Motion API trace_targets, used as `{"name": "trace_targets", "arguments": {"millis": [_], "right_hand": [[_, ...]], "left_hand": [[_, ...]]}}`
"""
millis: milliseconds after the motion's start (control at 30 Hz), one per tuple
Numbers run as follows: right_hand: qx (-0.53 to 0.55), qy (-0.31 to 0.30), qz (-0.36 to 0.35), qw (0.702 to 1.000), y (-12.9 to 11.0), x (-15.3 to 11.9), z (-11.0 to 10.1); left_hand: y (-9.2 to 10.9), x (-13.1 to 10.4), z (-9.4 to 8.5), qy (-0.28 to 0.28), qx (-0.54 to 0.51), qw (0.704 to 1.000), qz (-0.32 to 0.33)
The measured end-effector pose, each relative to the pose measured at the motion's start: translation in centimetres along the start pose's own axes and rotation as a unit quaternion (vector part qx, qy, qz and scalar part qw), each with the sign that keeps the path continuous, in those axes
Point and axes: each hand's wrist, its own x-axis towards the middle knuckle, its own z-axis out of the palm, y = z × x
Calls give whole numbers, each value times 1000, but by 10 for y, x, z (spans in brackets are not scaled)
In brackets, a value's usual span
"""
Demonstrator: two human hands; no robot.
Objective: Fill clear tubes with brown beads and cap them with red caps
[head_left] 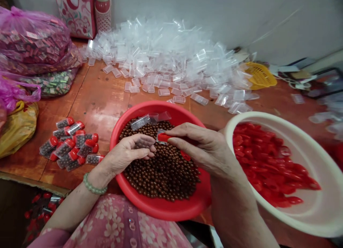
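Observation:
Over a red basin (205, 191) of brown beads (160, 176), my left hand (132, 148) is wrapped round a clear tube (144, 142) with dark beads inside. My right hand (195, 142) pinches a red cap (163, 137) at a small clear piece (160, 131), close to the left fingertips. Another red piece (185, 155) shows under the right fingers. Several clear tubes (140, 122) lie on the beads at the basin's back.
Filled, red-capped tubes (64, 148) lie left on the table (91, 98). A white basin (321, 191) of red caps (268, 166) stands right. Behind are a heap of clear tubes (166, 62), a yellow basket (259, 75) and, at left, a pink bag (32, 37).

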Motion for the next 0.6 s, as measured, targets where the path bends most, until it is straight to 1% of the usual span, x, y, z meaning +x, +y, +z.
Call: {"name": "trace_targets", "arguments": {"millis": [67,133,267,333,433,533,600], "right_hand": [[23,16,15,999,-1,0,5],[40,23,30,998,-1,-1,13],[44,38,43,997,2,-9,31],[37,43,44,997,4,-14,38],[39,56,66,996,6,-22,43],[112,57,103,987,5,-27,42],[171,68,131,974,5,-28,40]], "left_hand": [[-1,0,0,16,11,1000,14],[-1,1,1,50,15,998,35],[-4,3,4,103,-19,992,69],[-4,3,5,117,-16,990,75],[-2,2,8,120,27,990,72],[0,-1,10,130,82,985,79],[0,-2,10,145,104,980,88]]}}
